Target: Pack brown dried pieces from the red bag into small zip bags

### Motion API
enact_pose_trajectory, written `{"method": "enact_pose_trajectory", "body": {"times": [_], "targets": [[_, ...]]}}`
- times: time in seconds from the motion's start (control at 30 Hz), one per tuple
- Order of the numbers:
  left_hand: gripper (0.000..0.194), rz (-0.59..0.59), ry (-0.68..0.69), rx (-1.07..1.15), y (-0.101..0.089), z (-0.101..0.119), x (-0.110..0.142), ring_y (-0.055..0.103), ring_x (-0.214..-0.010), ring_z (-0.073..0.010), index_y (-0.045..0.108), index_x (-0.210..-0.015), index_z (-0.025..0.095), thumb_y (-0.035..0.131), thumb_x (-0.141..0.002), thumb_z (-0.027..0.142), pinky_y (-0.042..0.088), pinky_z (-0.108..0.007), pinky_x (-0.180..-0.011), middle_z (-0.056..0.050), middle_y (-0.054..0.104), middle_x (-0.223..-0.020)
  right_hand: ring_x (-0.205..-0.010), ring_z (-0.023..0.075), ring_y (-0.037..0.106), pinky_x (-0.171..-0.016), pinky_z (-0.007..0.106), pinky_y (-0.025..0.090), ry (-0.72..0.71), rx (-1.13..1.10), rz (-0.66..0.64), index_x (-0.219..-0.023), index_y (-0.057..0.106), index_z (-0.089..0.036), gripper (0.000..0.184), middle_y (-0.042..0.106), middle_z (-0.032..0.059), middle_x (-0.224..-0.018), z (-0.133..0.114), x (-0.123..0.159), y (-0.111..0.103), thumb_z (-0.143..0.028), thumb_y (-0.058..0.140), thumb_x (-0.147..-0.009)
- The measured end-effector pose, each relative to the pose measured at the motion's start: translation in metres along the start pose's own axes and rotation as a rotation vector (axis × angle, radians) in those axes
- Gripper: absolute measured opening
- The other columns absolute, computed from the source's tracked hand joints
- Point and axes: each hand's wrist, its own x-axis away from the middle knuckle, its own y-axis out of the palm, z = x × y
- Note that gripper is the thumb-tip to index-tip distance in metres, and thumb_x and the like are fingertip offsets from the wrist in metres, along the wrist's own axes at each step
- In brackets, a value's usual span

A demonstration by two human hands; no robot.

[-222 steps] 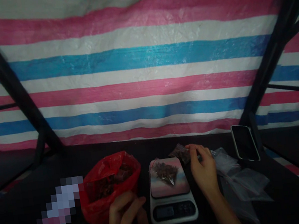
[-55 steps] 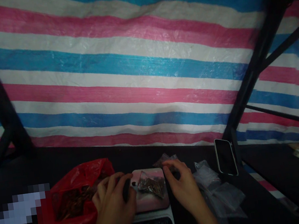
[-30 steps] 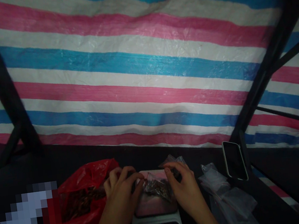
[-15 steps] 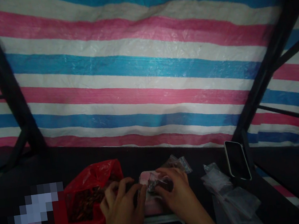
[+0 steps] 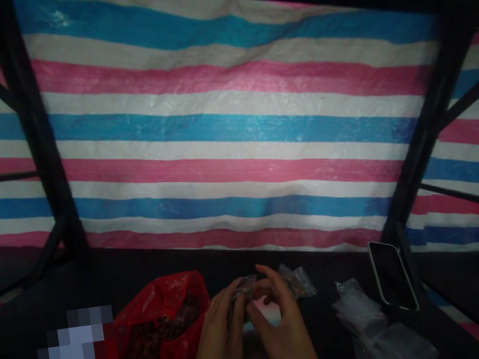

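Note:
Over the kitchen scale, my left hand (image 5: 221, 326) is closed around a small clear zip bag (image 5: 247, 285), its thumb pressed along the near side. My right hand (image 5: 277, 316) meets it from the right, with thumb and a bent fingertip at the bag's edge and the forefinger raised. What the bag holds is mostly hidden by fingers. Beneath both hands lies the scale's pinkish weighing plate (image 5: 266, 304). An open red plastic bag (image 5: 153, 294) stands left of my left hand, with many small dark brown pieces (image 5: 148, 341) inside.
Filled zip bags (image 5: 297, 281) lie just beyond my right hand. Flat clear bags (image 5: 376, 326) are heaped farther right, near a phone (image 5: 392, 274) leaning by a black post. A striped sheet (image 5: 235, 145) hangs behind the black table (image 5: 153, 261).
My hands have drawn together and lifted the small bag off the scale plate. My left hand now grips it. The camera view has tilted up slightly, and the scale's display has left the picture.

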Motion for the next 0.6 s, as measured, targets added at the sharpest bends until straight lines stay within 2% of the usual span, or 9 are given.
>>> {"method": "enact_pose_trajectory", "body": {"times": [0.1, 0.2, 0.33, 0.4, 0.5, 0.6], "targets": [[0.046, -0.074, -0.031, 0.108, 0.003, 0.003, -0.009, 0.062, -0.138, -0.0268, 0.070, -0.131, 0.026, 0.048, -0.100, 0.052, 0.047, -0.049, -0.121, -0.009, 0.069, -0.146, -0.090, 0.0254, 0.075, -0.086, 0.038, 0.059, 0.046, -0.095, 0.006, -0.131, 0.068, -0.025, 0.046, 0.079, 0.0053, -0.097, 0.005, -0.005, -0.006, -0.045, 0.072, -0.089], [0.044, -0.130, 0.000, 0.159, 0.005, 0.002, -0.015, 0.066, -0.133, -0.0252, 0.071, -0.129, 0.025, 0.048, -0.102, 0.053, 0.051, -0.042, -0.116, -0.009, 0.073, -0.139, -0.085, 0.0261, 0.076, -0.079, 0.037, 0.060, 0.109, -0.119, 0.018, -0.106, 0.075, -0.023, 0.038, 0.079, 0.0069, -0.092, 0.009, -0.013, -0.013, -0.056, 0.071, -0.088], [0.041, -0.187, -0.033, 0.221, 0.000, -0.006, -0.014, 0.070, -0.121, -0.0241, 0.075, -0.117, 0.025, 0.053, -0.101, 0.056, 0.055, -0.033, -0.106, -0.007, 0.078, -0.125, -0.076, 0.0218, 0.069, -0.069, 0.029, 0.055, 0.129, -0.076, -0.026, -0.089, 0.074, -0.024, 0.033, 0.073, 0.0027, -0.081, 0.008, -0.016, -0.018, -0.057, 0.072, -0.088], [0.042, -0.177, -0.085, 0.259, -0.004, -0.007, -0.012, 0.073, -0.105, -0.0228, 0.077, -0.107, 0.024, 0.057, -0.098, 0.059, 0.058, -0.029, -0.094, -0.005, 0.080, -0.110, -0.073, 0.0191, 0.064, -0.066, 0.026, 0.051, 0.112, -0.057, -0.028, -0.086, 0.072, -0.024, 0.029, 0.069, -0.0001, -0.078, 0.007, -0.015, -0.018, -0.053, 0.072, -0.088], [0.045, -0.126, -0.142, 0.282, -0.008, -0.005, -0.010, 0.070, -0.081, -0.0190, 0.076, -0.094, 0.022, 0.059, -0.095, 0.064, 0.058, -0.026, -0.076, -0.002, 0.077, -0.089, -0.072, 0.0170, 0.060, -0.067, 0.024, 0.049, 0.107, -0.049, -0.014, -0.080, 0.069, -0.025, 0.026, 0.064, -0.0022, -0.075, 0.008, -0.012, -0.016, -0.049, 0.072, -0.089], [0.047, -0.079, -0.159, 0.284, -0.009, -0.001, -0.009, 0.066, -0.073, -0.0177, 0.073, -0.088, 0.022, 0.060, -0.092, 0.067, 0.055, -0.024, -0.067, 0.000, 0.073, -0.081, -0.077, 0.0182, 0.063, -0.071, 0.025, 0.051, 0.145, -0.068, -0.052, -0.085, 0.071, -0.025, 0.027, 0.066, -0.0009, -0.079, 0.009, -0.009, -0.013, -0.052, 0.071, -0.089]]}}
